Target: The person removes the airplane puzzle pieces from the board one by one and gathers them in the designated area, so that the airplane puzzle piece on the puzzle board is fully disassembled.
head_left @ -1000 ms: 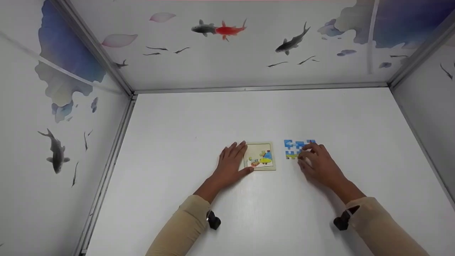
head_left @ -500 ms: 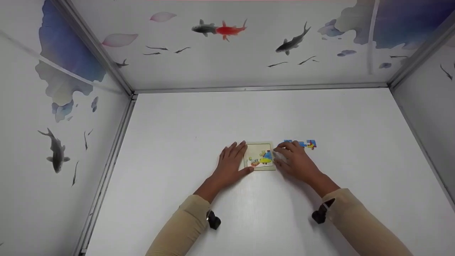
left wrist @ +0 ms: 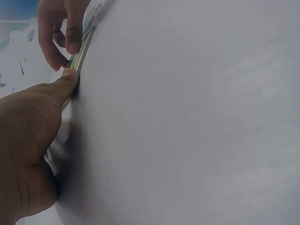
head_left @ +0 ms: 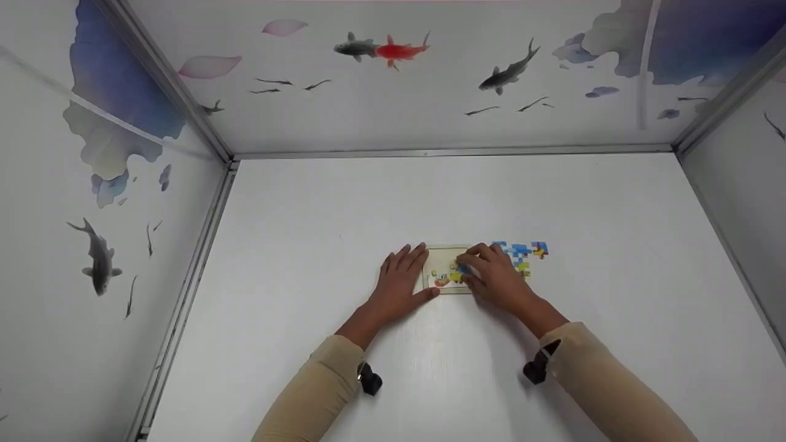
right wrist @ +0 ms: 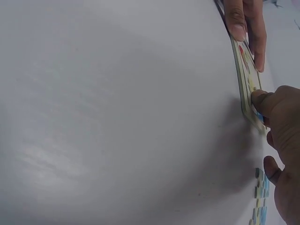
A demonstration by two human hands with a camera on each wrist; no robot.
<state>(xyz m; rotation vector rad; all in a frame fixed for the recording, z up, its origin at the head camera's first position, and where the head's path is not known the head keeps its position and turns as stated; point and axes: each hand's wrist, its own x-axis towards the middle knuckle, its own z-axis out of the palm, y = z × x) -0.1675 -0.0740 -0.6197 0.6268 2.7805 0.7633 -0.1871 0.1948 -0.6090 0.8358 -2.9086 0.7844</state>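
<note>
A small square puzzle tray [head_left: 439, 259] with a pale wooden frame lies on the table, several coloured pieces [head_left: 441, 280] fitted along its lower part. My left hand [head_left: 400, 283] rests with straight, spread fingers on the tray's left edge, the thumb at its front corner. Over the tray's right side, my right hand [head_left: 498, 279] has bent fingertips and thumb around a blue puzzle piece [head_left: 463, 269]. In the right wrist view, that thumb [right wrist: 260, 99] is down at the tray surface. The fingers partly hide the piece and the tray's right edge.
Loose puzzle pieces [head_left: 521, 250], blue and yellow, lie just right of the tray, partly behind the right hand. White panels printed with fish [head_left: 402, 51] enclose the white table [head_left: 344, 196] at the back and sides.
My right hand has moved left from the loose pieces to the tray's right side, uncovering some loose pieces. My left hand has stayed on the tray's left edge.
</note>
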